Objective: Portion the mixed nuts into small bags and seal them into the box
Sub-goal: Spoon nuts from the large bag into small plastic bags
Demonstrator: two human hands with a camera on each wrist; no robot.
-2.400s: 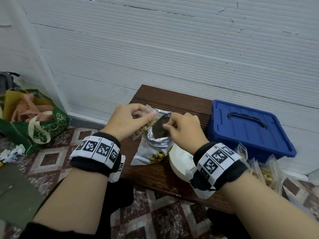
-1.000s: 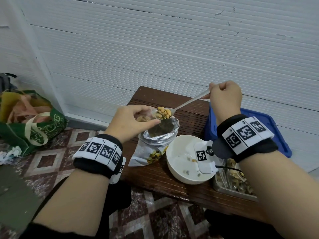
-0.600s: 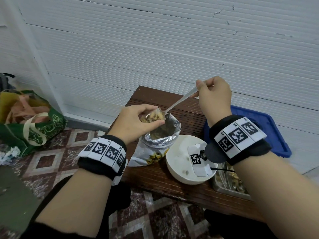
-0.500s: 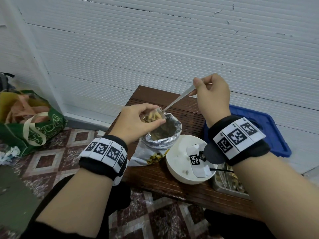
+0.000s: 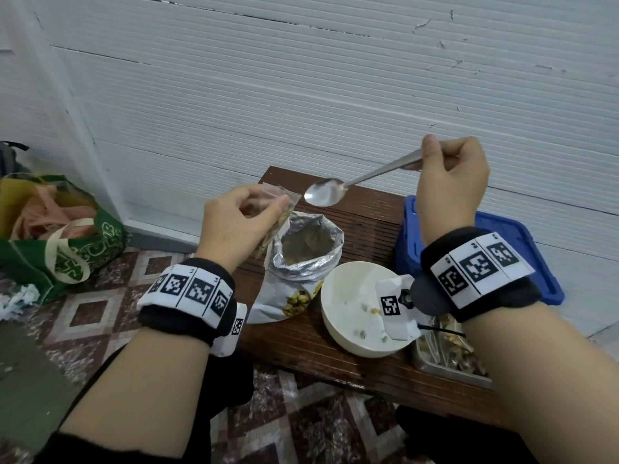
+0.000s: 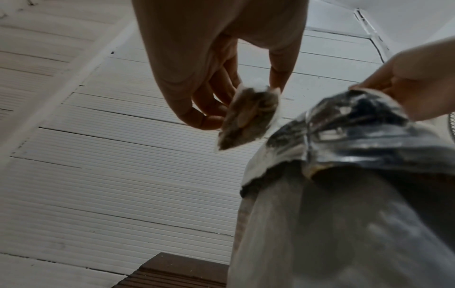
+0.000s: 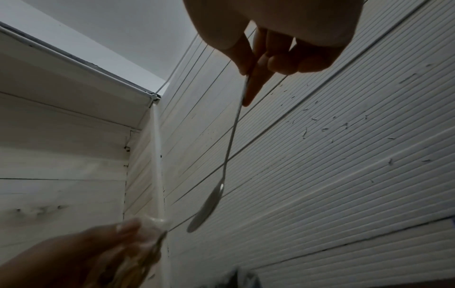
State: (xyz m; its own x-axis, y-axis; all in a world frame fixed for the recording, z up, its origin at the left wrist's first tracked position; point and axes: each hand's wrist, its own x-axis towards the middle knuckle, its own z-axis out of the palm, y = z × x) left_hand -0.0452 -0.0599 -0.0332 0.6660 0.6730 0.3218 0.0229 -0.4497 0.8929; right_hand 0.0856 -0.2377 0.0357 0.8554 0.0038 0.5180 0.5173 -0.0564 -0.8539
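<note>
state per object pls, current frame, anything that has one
small bag: part filled, mouth open, pinched by left hand
spoon: empty, raised, gripped by right hand
foil nut pouch: open, upright
blue box: lid on
white bowl: almost empty, few nuts

Spoon [image 5: 324, 196], loaded over the small bag [image 5: 280, 212] a second ago, is now empty and lifted clear to the bag's right by the right hand [image 5: 449, 182]; nuts now inside bag.
</note>
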